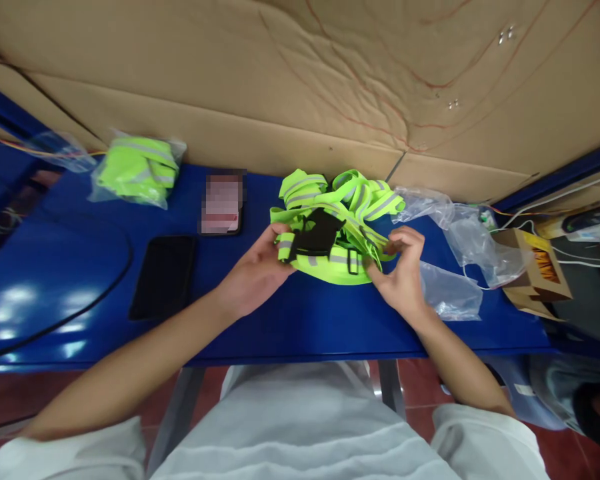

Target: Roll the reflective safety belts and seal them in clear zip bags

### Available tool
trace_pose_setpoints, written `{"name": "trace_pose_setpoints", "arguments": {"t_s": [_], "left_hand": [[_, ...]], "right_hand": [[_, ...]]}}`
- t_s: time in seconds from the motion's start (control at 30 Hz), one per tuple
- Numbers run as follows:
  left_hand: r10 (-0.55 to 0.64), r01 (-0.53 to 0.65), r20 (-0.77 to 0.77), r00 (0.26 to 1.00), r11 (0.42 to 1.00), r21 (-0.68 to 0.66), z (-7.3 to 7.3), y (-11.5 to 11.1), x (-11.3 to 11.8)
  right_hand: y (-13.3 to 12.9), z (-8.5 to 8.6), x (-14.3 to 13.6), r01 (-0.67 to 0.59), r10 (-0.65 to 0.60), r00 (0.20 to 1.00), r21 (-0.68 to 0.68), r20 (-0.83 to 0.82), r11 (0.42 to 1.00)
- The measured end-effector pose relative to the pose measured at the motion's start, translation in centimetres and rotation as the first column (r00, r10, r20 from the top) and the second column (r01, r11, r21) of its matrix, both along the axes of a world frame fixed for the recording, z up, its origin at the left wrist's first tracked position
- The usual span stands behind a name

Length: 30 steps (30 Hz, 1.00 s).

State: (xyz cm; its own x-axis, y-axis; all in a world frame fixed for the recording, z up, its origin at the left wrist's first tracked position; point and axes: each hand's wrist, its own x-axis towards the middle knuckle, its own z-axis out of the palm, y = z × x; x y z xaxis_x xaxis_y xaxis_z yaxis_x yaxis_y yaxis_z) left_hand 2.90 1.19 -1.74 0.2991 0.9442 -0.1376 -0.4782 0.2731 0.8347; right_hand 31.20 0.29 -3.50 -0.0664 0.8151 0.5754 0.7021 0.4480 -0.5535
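My left hand (254,275) and right hand (403,277) pinch neon-yellow grey-striped webbing (333,273) crosswise between them; black plastic buckle (321,230) nearer left.

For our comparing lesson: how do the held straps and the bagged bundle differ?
The held straps spread loosely; the bagged bundle is packed compactly in clear plastic. The held straps show a black buckle; the bagged bundle shows none. Both are bright yellow-green with grey stripes.
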Motion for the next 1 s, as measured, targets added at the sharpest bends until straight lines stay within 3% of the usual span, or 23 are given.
{"name": "trace_pose_setpoints", "arguments": {"t_s": [0.1,0.17,0.27,0.37,0.5,0.57,0.67,0.73,0.8,0.87,1.0], "left_hand": [[-0.072,0.074,0.041,0.997,0.996,-0.049,0.0,0.1,-0.3],[-0.164,0.164,0.017,0.986,0.986,-0.016,-0.3,-0.1,-0.4],[-0.303,0.311,-0.116,0.946,0.948,0.061,-0.8,-0.5,-0.1],[-0.324,0.368,-0.253,0.911,0.918,0.148,-1.1,-0.5,0.1],[-0.157,0.281,-0.338,0.928,0.891,0.356,-1.0,-0.5,-0.1],[-0.055,0.258,-0.375,0.926,0.815,0.518,-0.7,-0.8,-0.3],[0.165,0.354,-0.534,0.829,0.584,0.730,-0.3,-1.9,-0.2],[0.388,0.442,-0.598,0.701,0.421,0.792,-0.2,-2.6,0.2],[0.562,0.487,-0.573,0.596,0.314,0.815,-0.5,-3.0,0.7],[0.646,0.501,-0.539,0.540,0.268,0.823,-0.8,-3.0,1.0],[0.688,0.527,-0.528,0.498,0.243,0.815,-1.0,-2.9,1.1]], "right_hand": [[-0.4,0.0,-0.1,-0.088,0.048,0.977,0.193,0.206,0.977],[-0.9,0.5,-0.2,-0.209,0.137,0.945,0.228,0.297,0.951],[-1.3,1.3,-0.3,-0.386,0.329,0.856,0.070,0.398,0.920],[-1.2,1.4,-0.5,-0.479,0.486,0.783,-0.123,0.387,0.869],[-0.8,0.6,-0.6,-0.473,0.498,0.828,-0.155,0.259,0.867],[-0.8,0.3,-0.6,-0.451,0.472,0.851,-0.143,0.229,0.881],[-1.1,0.2,-0.7,-0.400,0.419,0.872,-0.124,0.254,0.908],[-1.3,0.1,-0.9,-0.389,0.397,0.874,-0.086,0.279,0.917],[-1.5,0.1,-1.0,-0.394,0.388,0.874,-0.039,0.291,0.918],[-1.7,0.0,-1.1,-0.382,0.366,0.883,-0.001,0.293,0.924],[-2.2,0.0,-1.2,-0.364,0.328,0.887,0.055,0.325,0.930]]}}
